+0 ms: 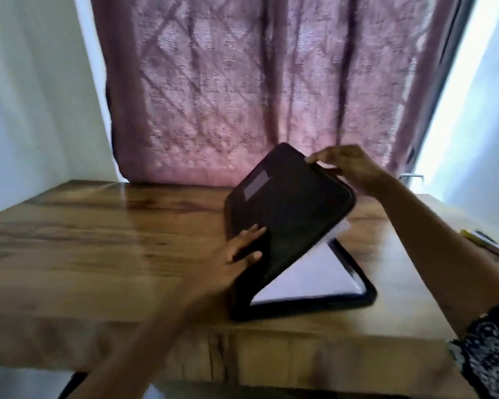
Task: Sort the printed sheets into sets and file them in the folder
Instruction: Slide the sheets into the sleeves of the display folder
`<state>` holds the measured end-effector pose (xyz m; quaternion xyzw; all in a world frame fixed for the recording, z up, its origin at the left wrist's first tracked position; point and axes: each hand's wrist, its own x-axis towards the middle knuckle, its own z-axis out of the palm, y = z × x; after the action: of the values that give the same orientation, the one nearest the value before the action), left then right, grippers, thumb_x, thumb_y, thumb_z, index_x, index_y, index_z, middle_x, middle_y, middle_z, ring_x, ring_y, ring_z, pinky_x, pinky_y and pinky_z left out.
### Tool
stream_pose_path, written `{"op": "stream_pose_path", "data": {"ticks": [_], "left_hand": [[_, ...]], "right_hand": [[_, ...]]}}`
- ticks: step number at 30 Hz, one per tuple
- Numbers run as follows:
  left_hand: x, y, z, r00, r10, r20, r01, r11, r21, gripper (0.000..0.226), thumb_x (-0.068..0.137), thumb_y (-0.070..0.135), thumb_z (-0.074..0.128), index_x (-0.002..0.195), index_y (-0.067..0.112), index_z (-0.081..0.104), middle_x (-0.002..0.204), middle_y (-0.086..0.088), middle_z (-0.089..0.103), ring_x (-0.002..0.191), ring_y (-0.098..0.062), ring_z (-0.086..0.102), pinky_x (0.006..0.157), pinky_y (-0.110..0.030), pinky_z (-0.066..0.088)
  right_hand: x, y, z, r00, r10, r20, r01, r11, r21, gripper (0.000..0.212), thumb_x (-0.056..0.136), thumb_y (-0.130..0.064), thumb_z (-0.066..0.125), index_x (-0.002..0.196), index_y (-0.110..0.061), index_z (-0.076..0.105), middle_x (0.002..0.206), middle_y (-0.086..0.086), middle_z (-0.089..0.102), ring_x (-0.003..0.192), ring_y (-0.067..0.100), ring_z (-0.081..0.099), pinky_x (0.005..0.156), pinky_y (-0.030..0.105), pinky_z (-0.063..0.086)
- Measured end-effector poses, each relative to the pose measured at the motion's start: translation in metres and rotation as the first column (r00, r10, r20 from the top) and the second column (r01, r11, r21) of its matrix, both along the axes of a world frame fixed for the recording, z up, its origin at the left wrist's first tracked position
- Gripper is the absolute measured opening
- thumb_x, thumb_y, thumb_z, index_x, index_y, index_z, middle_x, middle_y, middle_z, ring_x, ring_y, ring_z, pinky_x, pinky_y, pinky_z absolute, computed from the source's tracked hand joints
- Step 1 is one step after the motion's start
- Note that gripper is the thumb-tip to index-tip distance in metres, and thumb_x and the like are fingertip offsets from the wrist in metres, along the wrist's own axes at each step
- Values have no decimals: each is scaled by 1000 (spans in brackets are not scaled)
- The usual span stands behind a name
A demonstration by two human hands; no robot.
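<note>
A black zip folder (291, 214) lies on the wooden table, its front cover raised at a steep angle. White printed sheets (311, 276) lie inside on the lower half, and a few more show under the cover's right edge. My right hand (346, 168) pinches the top edge of the raised cover. My left hand (242, 246) rests with straight fingers against the cover's left side near the spine.
The wooden table (98, 240) has a thick front edge close to me. A yellow and dark pen-like object (484, 243) lies at the right edge. A pink patterned curtain (257, 82) hangs behind the table, with white walls on either side.
</note>
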<state>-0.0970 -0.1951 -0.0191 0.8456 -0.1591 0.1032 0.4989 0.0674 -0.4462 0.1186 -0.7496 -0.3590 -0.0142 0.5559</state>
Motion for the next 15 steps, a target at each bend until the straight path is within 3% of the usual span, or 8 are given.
{"op": "stream_pose_path", "data": {"ticks": [2, 4, 6, 9, 13, 15], "left_hand": [[17, -6, -12, 995, 51, -87, -37, 987, 156, 44, 96, 38, 50, 136, 50, 34, 150, 25, 20, 144, -1, 11, 122, -35, 10], [28, -9, -20, 988, 118, -99, -63, 896, 439, 48, 99, 41, 43, 145, 41, 28, 157, 15, 14, 147, -6, 5, 121, -40, 2], [33, -8, -22, 985, 153, -82, -75, 802, 592, 50, 101, 43, 38, 149, 36, 26, 160, 9, 12, 148, -10, 3, 118, -39, -1], [37, 8, -20, 981, 158, -112, -55, 783, 620, 54, 98, 52, 35, 149, 38, 25, 161, 11, 11, 147, -7, 0, 118, -38, -2], [37, 42, -18, 982, 100, -161, 10, 821, 571, 97, 62, 97, 14, 145, 47, 25, 159, 18, 11, 139, 5, -5, 117, -36, -6], [38, 56, -16, 980, 79, -182, 37, 828, 559, 95, 57, 100, 17, 139, 54, 26, 157, 22, 12, 141, 5, -4, 117, -36, -6]], "right_hand": [[2, -33, -46, 993, -97, -62, 94, 995, -40, 18, 88, -8, 60, 100, -12, 73, 105, 9, 70, 93, 8, 63, 81, 17, 51], [2, -49, -97, 989, -134, -62, 116, 965, -234, 26, 89, 2, 58, 114, -3, 64, 120, 18, 63, 96, -2, 61, 82, 8, 46], [4, -48, -139, 993, -117, -20, 95, 881, -463, 34, 93, 1, 54, 128, -2, 56, 137, 11, 50, 123, 2, 46, 94, 0, 31], [6, -32, -158, 997, -68, 48, 83, 813, -577, 40, 99, -11, 47, 139, -11, 45, 142, -10, 36, 141, 11, 21, 106, 7, 12], [-1, -10, -154, 981, -53, 187, 161, 758, -632, 40, 101, -17, 44, 141, -15, 44, 149, -4, 38, 142, 12, 25, 109, 14, 13], [-7, 1, -152, 962, -42, 270, 217, 717, -662, 40, 101, -21, 44, 141, -17, 46, 148, -4, 41, 141, 14, 31, 111, 19, 18]]}}
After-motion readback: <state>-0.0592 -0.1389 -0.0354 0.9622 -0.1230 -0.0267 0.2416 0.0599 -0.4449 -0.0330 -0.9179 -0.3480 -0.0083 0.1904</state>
